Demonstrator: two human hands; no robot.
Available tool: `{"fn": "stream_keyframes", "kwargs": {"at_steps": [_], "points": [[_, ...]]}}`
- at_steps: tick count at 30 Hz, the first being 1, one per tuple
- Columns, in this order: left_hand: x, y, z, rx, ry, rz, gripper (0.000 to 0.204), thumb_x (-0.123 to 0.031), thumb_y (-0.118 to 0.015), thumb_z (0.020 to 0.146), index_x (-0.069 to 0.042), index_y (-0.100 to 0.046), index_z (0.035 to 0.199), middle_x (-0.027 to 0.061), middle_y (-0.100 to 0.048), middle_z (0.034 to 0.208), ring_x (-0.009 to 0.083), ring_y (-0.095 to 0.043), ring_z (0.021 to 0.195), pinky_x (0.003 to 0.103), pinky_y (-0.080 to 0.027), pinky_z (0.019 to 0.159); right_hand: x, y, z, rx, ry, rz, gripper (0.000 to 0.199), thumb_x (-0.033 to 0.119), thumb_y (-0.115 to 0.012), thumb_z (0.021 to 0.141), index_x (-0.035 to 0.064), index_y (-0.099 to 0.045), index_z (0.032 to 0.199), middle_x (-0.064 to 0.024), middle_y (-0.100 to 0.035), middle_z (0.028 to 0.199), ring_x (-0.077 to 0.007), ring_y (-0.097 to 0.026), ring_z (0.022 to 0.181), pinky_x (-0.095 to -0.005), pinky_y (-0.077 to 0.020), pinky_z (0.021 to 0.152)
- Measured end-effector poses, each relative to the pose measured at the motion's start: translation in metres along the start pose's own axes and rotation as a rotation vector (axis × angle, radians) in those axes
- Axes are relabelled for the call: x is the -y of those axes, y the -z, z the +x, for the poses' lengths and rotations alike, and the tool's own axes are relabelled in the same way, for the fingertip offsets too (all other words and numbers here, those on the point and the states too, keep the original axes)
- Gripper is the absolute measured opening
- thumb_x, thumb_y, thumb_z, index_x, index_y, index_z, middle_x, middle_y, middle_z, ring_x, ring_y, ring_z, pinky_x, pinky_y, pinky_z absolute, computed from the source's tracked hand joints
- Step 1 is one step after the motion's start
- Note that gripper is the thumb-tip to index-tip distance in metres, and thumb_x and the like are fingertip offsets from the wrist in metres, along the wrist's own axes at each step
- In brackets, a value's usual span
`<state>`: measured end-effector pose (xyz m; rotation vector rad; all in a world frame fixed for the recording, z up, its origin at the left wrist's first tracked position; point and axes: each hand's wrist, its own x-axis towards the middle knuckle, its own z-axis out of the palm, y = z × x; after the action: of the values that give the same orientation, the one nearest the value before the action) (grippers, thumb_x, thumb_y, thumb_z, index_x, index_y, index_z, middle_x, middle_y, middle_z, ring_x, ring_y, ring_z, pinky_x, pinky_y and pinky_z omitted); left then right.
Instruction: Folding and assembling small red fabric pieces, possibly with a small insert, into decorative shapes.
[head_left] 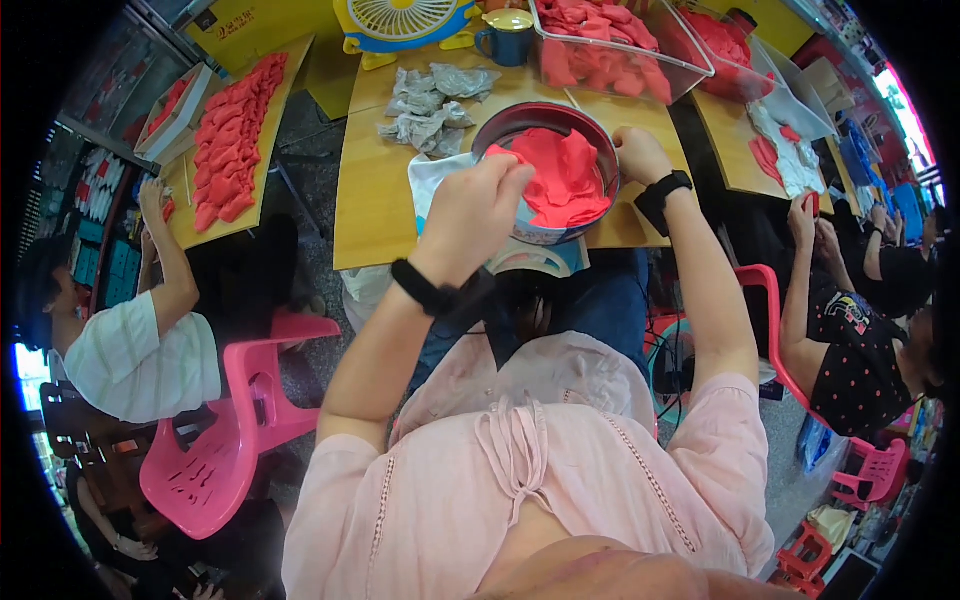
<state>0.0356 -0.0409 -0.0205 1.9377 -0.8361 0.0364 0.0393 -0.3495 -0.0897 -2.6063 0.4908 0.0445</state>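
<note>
A round tin [545,236] with a dark inside and a patterned outer wall stands near the table's front edge. Soft red cloth pieces [562,178] lie heaped in it. Over the tin's left rim, my left hand [478,212] is closed, and a bit of red cloth shows at its fingertips. My right hand [642,157] is closed at the tin's right rim, its fingers curled against the edge; the fingertips are partly hidden. Under the tin's left side lies a white and blue sheet [430,185].
Behind the tin are several clear-wrapped grey bundles [432,100], a blue mug with a lid [507,47] and a yellow-blue fan [405,22]. A clear bin [630,78] of red pieces stands back right. People work at side tables; a pink chair [240,420] stands left.
</note>
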Motion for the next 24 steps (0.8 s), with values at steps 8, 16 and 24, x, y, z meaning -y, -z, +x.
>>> {"fn": "stream_keyframes", "kwargs": {"at_steps": [8, 16, 24], "points": [[0.024, -0.010, 0.028, 0.122, -0.188, 0.288, 0.021, -0.023, -0.067, 0.085, -0.002, -0.067, 0.081, 0.0170, -0.065, 0.073, 0.0322, -0.065, 0.069, 0.040, -0.049, 0.062, 0.062, 0.050, -0.057, -0.386, 0.483, 0.076, 0.017, 0.018, -0.061, 0.083, 0.0030, -0.067, 0.087, -0.0169, -0.067, 0.078, -0.0345, -0.065, 0.074, -0.0413, -0.0514, 0.068], [0.029, -0.030, 0.028, 0.083, -0.023, 0.393, 0.022, -0.028, -0.074, 0.076, -0.006, -0.068, 0.075, 0.0121, -0.064, 0.067, 0.0345, -0.061, 0.072, 0.044, -0.048, 0.069, 0.125, 0.005, -0.040, 0.352, 0.661, -0.622, 0.025, 0.027, -0.063, 0.075, 0.0045, -0.072, 0.081, -0.0192, -0.069, 0.084, -0.0351, -0.068, 0.083, -0.0441, -0.0536, 0.075], [0.044, -0.022, 0.024, -0.098, -0.369, 0.319, 0.012, -0.016, -0.077, 0.070, -0.007, -0.068, 0.071, 0.0098, -0.067, 0.082, 0.0296, -0.061, 0.077, 0.041, -0.048, 0.073, 0.127, 0.016, -0.036, 0.324, 0.558, -0.616, 0.022, 0.020, -0.063, 0.076, 0.0005, -0.071, 0.082, -0.0227, -0.068, 0.085, -0.0367, -0.067, 0.085, -0.0419, -0.0539, 0.075]]}}
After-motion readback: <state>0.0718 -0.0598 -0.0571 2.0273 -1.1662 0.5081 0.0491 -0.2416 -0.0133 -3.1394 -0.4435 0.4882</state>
